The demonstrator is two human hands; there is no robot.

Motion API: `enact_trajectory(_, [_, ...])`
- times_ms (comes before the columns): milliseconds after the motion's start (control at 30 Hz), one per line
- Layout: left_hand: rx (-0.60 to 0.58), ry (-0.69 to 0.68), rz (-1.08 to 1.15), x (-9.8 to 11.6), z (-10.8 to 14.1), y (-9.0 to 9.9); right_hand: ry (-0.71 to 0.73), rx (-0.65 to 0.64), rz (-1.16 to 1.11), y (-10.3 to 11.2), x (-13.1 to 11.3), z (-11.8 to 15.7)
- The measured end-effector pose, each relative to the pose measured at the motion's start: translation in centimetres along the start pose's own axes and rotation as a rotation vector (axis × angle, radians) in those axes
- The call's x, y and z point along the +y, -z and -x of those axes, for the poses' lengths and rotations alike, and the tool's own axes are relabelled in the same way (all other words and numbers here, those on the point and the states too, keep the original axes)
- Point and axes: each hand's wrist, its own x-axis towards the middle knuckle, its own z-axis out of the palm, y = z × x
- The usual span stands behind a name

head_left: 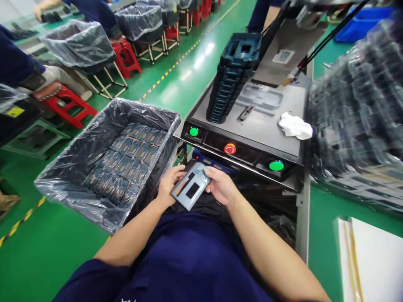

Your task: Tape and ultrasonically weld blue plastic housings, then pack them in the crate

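Note:
A grey-blue plastic housing [195,181] with dark rectangular openings is held above my lap, tilted. My left hand [168,184] grips its left edge, and my right hand [222,184] pinches its upper right corner. In front of my hands is a machine with a metal plate [217,136], green buttons [276,165] and a red button [229,149]. A tall stack of dark housings [231,75] stands on the plate, beside a small metal piece [246,113] and a white cloth [295,126].
At the left, a plastic-lined crate [75,167] holds rows of wrapped parts [129,157]. Wrapped stacks of trays [362,105] stand at the right, above white sheets [374,260]. Other people sit on red stools [67,100] at the upper left.

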Motion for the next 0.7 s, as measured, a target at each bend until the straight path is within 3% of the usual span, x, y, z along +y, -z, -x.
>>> enact_trajectory(100, [0.095,0.412,0.294,-0.4,-0.4,-0.7,0.054,0.136,-0.070,0.2,0.0,0.0])
enact_trajectory(200, [0.045,0.675,0.482,0.1,-0.4,0.1,0.035,0.272,-0.106,0.0,0.1,-0.4])
enact_trajectory(333, [0.026,0.747,0.513,1.2,0.1,1.6,-0.089,0.356,-0.151,-0.2,0.8,-1.2])
enact_trajectory(500, [0.103,0.788,0.469,1.5,0.3,2.6,-0.240,0.327,-0.199,-0.3,1.9,-2.3])
enact_trajectory(700, [0.119,0.845,0.461,1.5,-0.1,3.3,-0.308,0.319,-0.211,-0.1,2.5,-3.0])
